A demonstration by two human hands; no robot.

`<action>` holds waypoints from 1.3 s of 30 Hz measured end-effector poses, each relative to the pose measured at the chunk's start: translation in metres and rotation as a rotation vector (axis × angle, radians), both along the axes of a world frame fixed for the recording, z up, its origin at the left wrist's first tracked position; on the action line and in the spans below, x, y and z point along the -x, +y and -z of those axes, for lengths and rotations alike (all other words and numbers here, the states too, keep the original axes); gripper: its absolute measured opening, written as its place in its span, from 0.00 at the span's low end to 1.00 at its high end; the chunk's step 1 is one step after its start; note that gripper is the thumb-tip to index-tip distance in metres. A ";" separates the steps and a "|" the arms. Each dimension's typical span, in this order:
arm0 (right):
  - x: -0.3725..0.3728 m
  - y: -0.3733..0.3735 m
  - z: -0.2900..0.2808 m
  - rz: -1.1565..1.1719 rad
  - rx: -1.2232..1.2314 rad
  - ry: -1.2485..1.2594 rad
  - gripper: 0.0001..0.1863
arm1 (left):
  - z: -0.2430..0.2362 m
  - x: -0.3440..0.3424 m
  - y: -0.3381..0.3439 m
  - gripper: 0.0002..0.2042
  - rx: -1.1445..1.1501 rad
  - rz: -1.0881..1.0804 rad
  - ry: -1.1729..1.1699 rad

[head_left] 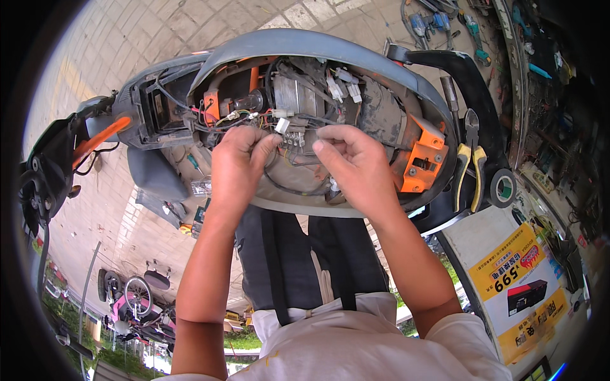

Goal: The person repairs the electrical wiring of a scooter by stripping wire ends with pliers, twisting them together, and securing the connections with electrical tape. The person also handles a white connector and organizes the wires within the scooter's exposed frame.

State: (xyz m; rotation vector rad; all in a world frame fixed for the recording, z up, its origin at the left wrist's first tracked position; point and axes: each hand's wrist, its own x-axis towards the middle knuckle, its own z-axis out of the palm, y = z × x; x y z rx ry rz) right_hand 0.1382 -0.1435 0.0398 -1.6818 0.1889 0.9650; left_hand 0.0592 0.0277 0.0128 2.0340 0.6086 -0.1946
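Both hands (pixel 298 159) pinching wire connector (pixel 293 137) in scooter housing (pixel 381 70), pliers (pixel 469 159) & tape roll (pixel 503 188) at right

Both bare forearms rise from the lower edge and converge toward the middle of the view. The left hand (pixel 238 162) is curled, knuckles up, with thumb and fingertips pinched together at its upper right. The right hand (pixel 357 162) sits just beside it, back facing the camera, fingers bent and its index finger and thumb pointing left toward the other hand. The wrists stay well apart.
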 end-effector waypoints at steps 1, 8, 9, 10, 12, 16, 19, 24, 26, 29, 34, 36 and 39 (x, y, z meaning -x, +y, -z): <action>-0.002 0.004 0.002 0.011 0.010 0.048 0.12 | 0.003 0.002 -0.002 0.06 -0.060 0.022 -0.064; -0.009 0.018 0.006 0.091 -0.127 0.347 0.14 | 0.013 -0.002 -0.021 0.08 0.097 0.079 -0.241; -0.008 0.018 0.008 0.117 -0.130 0.321 0.14 | 0.014 -0.004 -0.022 0.08 0.142 0.062 -0.231; -0.007 0.016 0.009 0.142 -0.130 0.298 0.14 | 0.014 -0.007 -0.023 0.09 0.190 0.044 -0.220; -0.009 0.011 0.009 0.148 -0.076 0.310 0.13 | 0.019 -0.011 -0.022 0.08 0.254 0.073 -0.165; -0.010 0.007 0.007 0.174 -0.049 0.206 0.13 | 0.008 -0.024 -0.026 0.13 0.054 0.143 -0.231; -0.013 0.007 0.007 0.130 0.075 -0.025 0.13 | 0.004 -0.027 -0.033 0.12 0.016 0.189 -0.152; -0.051 0.014 0.011 0.091 0.309 -0.219 0.17 | 0.009 -0.023 -0.042 0.12 0.088 0.016 -0.071; -0.058 0.024 0.016 0.034 0.314 -0.161 0.19 | 0.013 -0.021 -0.045 0.13 0.168 -0.040 -0.057; -0.062 0.035 0.022 -0.038 0.318 -0.062 0.20 | 0.009 -0.020 -0.043 0.13 0.476 -0.212 0.109; -0.071 0.040 0.026 0.045 0.077 0.320 0.21 | 0.016 -0.016 -0.036 0.10 0.600 -0.346 -0.018; -0.069 0.040 0.028 0.031 0.084 0.334 0.22 | 0.014 -0.019 -0.030 0.10 0.624 -0.313 0.016; -0.057 0.043 0.028 0.215 -0.004 0.398 0.18 | 0.012 -0.024 -0.027 0.09 0.601 -0.257 0.072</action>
